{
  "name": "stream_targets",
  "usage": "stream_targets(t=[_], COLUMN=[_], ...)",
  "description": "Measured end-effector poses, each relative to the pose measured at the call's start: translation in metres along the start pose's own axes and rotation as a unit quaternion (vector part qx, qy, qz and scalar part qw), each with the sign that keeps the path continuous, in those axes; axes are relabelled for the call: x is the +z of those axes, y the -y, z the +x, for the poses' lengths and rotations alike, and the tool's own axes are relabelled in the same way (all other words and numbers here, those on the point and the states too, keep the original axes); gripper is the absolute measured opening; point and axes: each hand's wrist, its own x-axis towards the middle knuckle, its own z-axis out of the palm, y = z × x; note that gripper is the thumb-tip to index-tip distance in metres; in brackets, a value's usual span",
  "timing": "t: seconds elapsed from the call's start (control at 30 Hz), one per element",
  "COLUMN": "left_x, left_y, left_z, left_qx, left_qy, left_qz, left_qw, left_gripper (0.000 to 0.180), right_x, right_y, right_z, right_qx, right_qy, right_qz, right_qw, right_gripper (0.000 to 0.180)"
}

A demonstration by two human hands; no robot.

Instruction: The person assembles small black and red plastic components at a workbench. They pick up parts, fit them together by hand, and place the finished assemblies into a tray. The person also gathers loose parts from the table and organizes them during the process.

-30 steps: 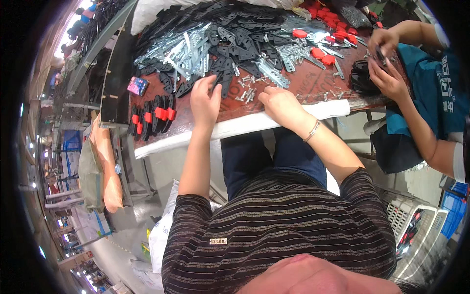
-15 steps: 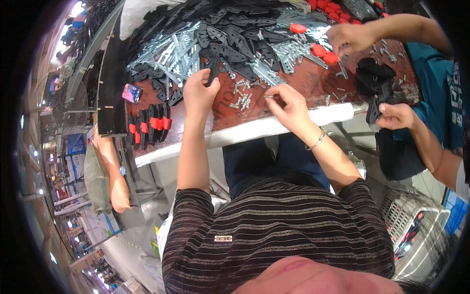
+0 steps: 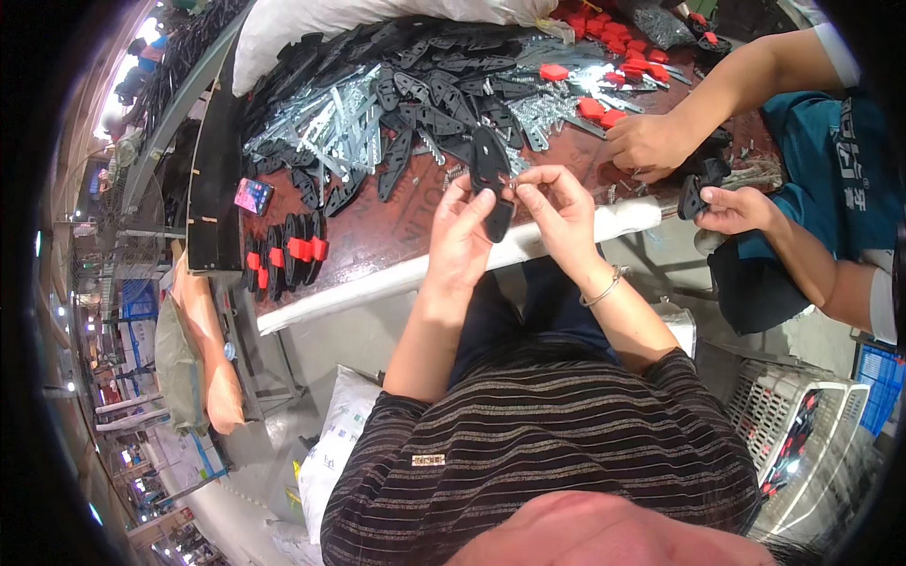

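A long black part (image 3: 489,179) is gripped in the left hand (image 3: 461,231) above the near side of a red-brown table (image 3: 363,226), and the right hand (image 3: 564,212) is brought close beside it, though whether anything is pinched there cannot be told. The tabletop is heaped with black pieces (image 3: 415,42), metal strips (image 3: 330,118) and red pieces (image 3: 555,72), and edged by a white roll (image 3: 377,294). At lower right, a white crate (image 3: 755,406) is seen

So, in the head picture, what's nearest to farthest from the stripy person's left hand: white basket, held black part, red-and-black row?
1. Held black part, in the left hand.
2. Red-and-black row, off left.
3. White basket, lower right.
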Motion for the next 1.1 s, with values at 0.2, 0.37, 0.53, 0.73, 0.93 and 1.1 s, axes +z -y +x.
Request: stream_targets(t=[0.2, 0.37, 0.53, 0.73, 0.93, 1.1], left_x=[0.013, 0.013, 0.012, 0.01, 0.003, -0.014], left_y=[0.013, 0.021, 0.027, 0.026, 0.023, 0.028], left_z=[-0.005, -0.007, 0.002, 0.02, 0.048, 0.063], left_qx=[0.016, 0.038, 0.076, 0.045, -0.049, -0.027], left_qy=[-0.032, -0.034, -0.036, -0.001, 0.046, 0.048], left_qz=[-0.004, 0.01, 0.055, 0.083, 0.064, 0.026], left_qw=[0.999, 0.999, 0.995, 0.996, 0.996, 0.998], left_gripper=[0.02, 0.021, 0.023, 0.022, 0.02, 0.025], right_x=[-0.001, -0.003, -0.004, -0.013, -0.047, -0.091], right_y=[0.001, -0.004, -0.004, -0.002, 0.014, 0.034], right_z=[-0.008, -0.012, -0.007, 0.002, 0.033, 0.076], right_qx=[-0.049, -0.073, -0.098, -0.06, -0.171, -0.225], right_qy=[-0.029, -0.043, -0.067, -0.081, -0.026, -0.066], right_qz=[-0.023, -0.048, -0.115, -0.134, -0.335, -0.719], right_qw=[0.998, 0.995, 0.986, 0.986, 0.926, 0.655], right_gripper=[0.011, 0.011, 0.009, 0.008, 0.015, 0.032])
